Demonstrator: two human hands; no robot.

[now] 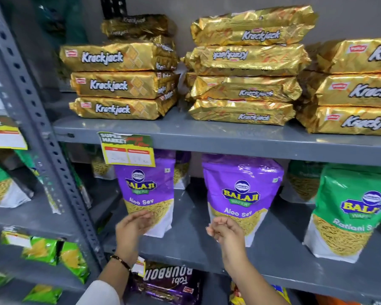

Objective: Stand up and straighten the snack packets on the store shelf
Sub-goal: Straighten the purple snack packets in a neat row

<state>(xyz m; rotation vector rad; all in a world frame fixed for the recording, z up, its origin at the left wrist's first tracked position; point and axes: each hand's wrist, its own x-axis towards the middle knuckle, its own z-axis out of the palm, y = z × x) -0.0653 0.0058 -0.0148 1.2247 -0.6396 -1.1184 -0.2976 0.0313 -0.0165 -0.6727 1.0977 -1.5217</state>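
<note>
Hovering – left hand (134,224), right hand (223,227) empty before 2 upright Aloo Sev packets (242,194).

Head camera is riding on my head, looking forward and slightly down at a grey steel shelf unit (229,139), close in. It is taking in the gold biscuit stacks (123,82) at the top and my left hand (133,225) and right hand (226,231) low in frame. Wide lens is bending the upright post (42,137) at left. Single view only.

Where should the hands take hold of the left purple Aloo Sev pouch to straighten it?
Grip the left purple Aloo Sev pouch by its two side edges at mid-height, coming from the front. It stands upright, face forward, and the price tag crowds its top.
</note>
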